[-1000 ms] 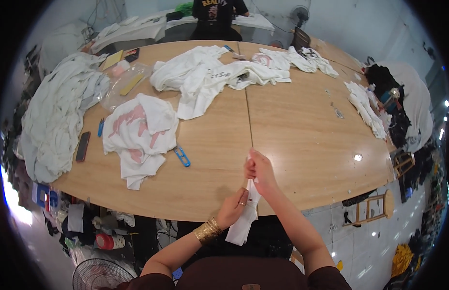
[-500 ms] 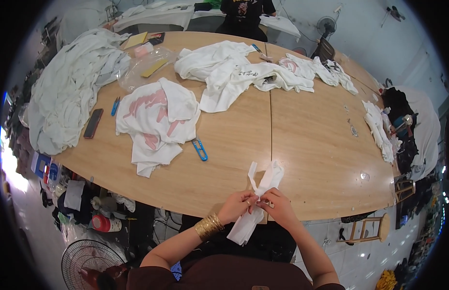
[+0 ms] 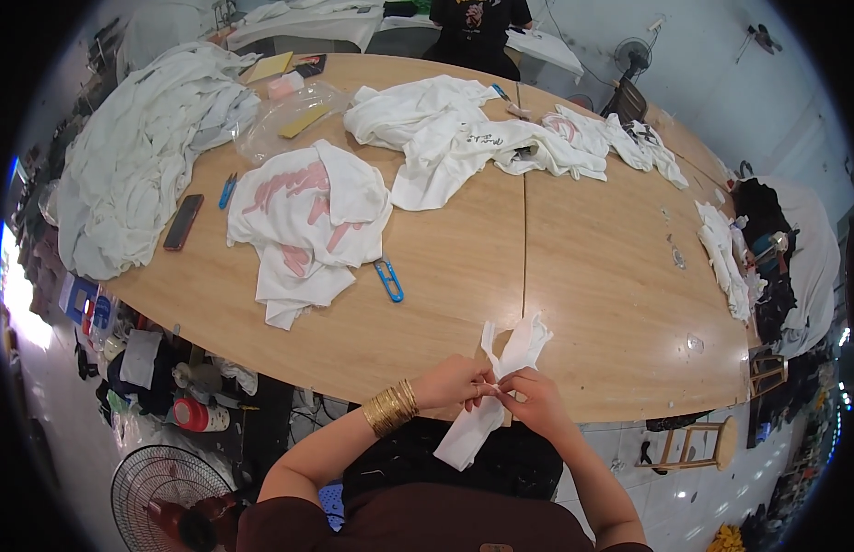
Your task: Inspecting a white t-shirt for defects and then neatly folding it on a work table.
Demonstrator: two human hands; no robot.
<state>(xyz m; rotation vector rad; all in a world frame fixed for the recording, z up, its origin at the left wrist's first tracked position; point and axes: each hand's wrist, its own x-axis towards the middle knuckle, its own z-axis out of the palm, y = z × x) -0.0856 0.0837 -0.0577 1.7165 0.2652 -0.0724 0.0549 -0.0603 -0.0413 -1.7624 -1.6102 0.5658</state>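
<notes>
A long, folded strip of white fabric (image 3: 469,438) is pinched in both my hands at the table's near edge. My left hand (image 3: 457,382), with gold bangles on its wrist, grips it from the left, fingers closed. From the right, my right hand (image 3: 532,397) holds it with thumb and fingertips close to the left ones. The fabric's upper end and a narrow loose tail rest over the tabletop; its lower end hangs past the edge. What lies between the fingertips is too small to make out. Blue thread snips (image 3: 388,281) lie left of my hands, beside a white garment (image 3: 298,221) with a pink print.
The wooden table (image 3: 593,304) bears a large white garment pile (image 3: 151,156) at left, a phone (image 3: 183,222), second snips (image 3: 227,190), a plastic bag (image 3: 261,129) and more white garments (image 3: 445,138) at the back. Below stand a fan (image 3: 174,506) and a wooden stool (image 3: 721,444). A person (image 3: 478,37) is beyond.
My fingertips have shifted slightly on the white fabric, and its upper end has moved a little to the right. The whole view has shifted slightly; the garments and snips lie as before.
</notes>
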